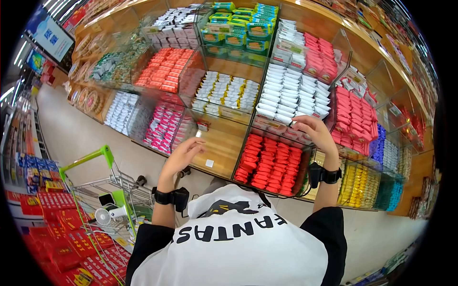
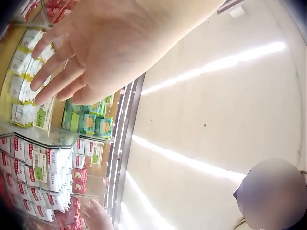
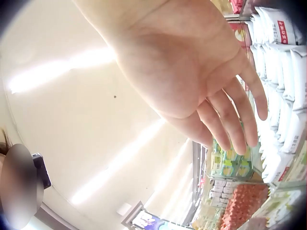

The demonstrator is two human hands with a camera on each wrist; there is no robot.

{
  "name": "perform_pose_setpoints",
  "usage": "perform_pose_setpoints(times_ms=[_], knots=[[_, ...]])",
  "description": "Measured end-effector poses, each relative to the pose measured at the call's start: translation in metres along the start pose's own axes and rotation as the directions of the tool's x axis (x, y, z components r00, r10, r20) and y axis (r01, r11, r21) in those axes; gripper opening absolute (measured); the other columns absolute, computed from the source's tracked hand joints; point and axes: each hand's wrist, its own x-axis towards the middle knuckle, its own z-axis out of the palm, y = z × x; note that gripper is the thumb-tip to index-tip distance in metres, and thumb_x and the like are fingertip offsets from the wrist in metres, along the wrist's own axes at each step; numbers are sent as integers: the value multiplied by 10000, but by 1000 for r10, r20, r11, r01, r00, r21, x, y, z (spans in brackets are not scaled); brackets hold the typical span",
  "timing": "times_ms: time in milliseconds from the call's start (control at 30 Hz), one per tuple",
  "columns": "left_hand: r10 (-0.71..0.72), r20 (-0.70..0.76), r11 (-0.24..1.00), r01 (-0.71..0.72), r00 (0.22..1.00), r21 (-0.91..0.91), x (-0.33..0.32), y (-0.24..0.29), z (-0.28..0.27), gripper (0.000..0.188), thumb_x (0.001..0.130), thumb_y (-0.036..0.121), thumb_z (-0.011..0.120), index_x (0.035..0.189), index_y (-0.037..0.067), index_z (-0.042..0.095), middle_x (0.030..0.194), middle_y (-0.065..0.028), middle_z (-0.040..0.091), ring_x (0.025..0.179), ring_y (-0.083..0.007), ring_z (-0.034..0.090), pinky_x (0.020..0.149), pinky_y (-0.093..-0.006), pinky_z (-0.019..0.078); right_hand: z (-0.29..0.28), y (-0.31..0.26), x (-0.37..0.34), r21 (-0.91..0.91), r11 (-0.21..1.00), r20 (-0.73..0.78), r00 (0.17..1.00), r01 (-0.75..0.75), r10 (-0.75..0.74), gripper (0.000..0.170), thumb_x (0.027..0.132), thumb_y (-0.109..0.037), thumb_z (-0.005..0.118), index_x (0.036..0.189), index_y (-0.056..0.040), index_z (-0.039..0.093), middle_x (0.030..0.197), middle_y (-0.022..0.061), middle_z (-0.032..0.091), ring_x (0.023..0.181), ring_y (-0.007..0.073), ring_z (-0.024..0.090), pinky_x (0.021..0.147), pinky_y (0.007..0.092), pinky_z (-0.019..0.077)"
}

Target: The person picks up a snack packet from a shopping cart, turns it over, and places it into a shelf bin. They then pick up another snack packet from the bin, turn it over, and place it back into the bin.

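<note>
My left hand hangs over the left edge of a wooden-bottomed compartment, where a small white square lies. Its fingers are loosely extended with nothing in them, palm showing in the left wrist view. Beyond it are white and yellow packets. My right hand is held at the front of a bin of white packets, above red packets. Nothing is in its grasp; in the right wrist view the slightly bent fingers overlap the white packets.
Clear dividers separate the stepped bins. Pink packets fill bins to the right, orange-red packets the left, green packs the back. A shopping cart with a small white fan stands at left, beside stacked red boxes.
</note>
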Motion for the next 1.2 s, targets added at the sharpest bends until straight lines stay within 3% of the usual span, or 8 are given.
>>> perform_pose_setpoints(times_ms=[400, 533, 567, 633, 733, 900, 1067, 1200], knots=[[123, 240, 991, -134, 963, 31, 78, 24, -23, 205, 841, 99, 424, 1015, 2, 474, 860, -83, 581, 823, -137, 551, 730, -245, 423, -4, -20, -11, -23, 998, -230, 971, 55, -59, 215, 827, -133, 481, 987, -4, 545, 848, 67, 593, 819, 114, 554, 713, 234, 421], [105, 344, 994, -106, 933, -16, 105, 38, -42, 193, 833, 111, 442, 994, 17, 490, 809, -72, 584, 769, -123, 548, 692, -250, 430, 5, -39, 13, -147, 986, -206, 973, 75, -105, 216, 815, -139, 505, 975, 0, 548, 845, 72, 595, 773, 116, 553, 706, 244, 426], [198, 321, 973, -226, 926, 53, 111, 48, -46, 192, 835, 113, 443, 988, 7, 488, 784, -72, 580, 758, -124, 548, 690, -250, 433, 8, -46, 22, -214, 969, -195, 966, 125, -168, 215, 812, -140, 509, 974, -4, 550, 846, 77, 597, 762, 120, 554, 705, 246, 426], [201, 358, 965, -247, 912, 85, 134, 53, -57, 198, 837, 107, 441, 993, -7, 485, 805, -79, 581, 779, -129, 549, 704, -249, 432, 14, -58, 45, -319, 922, -143, 951, 218, -274, 213, 803, -144, 518, 966, -13, 557, 826, 81, 604, 728, 135, 555, 690, 254, 429], [213, 421, 953, -283, 882, 109, 167, 61, -66, 206, 840, 122, 439, 988, -10, 494, 810, -78, 580, 769, -127, 545, 707, -243, 431, 34, -71, 85, -239, 939, -14, 966, 248, -259, 221, 795, -155, 527, 956, -6, 558, 804, 84, 609, 722, 149, 562, 670, 263, 438], [33, 549, 965, -170, 835, 200, 216, 52, -64, 216, 836, 155, 415, 979, 20, 505, 823, -60, 578, 752, -115, 553, 627, -234, 438, 68, -58, 160, -309, 906, 114, 957, 288, -266, 242, 768, -166, 500, 932, -4, 575, 795, 111, 616, 718, 187, 582, 655, 287, 453], [-199, 597, 900, -96, 777, 424, 258, 14, -56, 255, 829, 196, 385, 1001, 52, 506, 882, -54, 584, 771, -141, 566, 614, -261, 443, 89, -31, 212, -493, 865, 291, 955, 93, 64, 300, 739, -192, 477, 940, 7, 579, 832, 128, 610, 749, 208, 581, 695, 298, 449], [-374, 605, 862, 22, 703, 507, 270, -4, -48, 329, 830, 278, 399, 1073, 74, 488, 956, -95, 574, 825, -175, 564, 683, -334, 458, 101, -4, 243, -558, 825, 291, 911, -85, 290, 326, 744, -211, 459, 965, -6, 581, 853, 129, 614, 799, 194, 590, 686, 306, 460]])
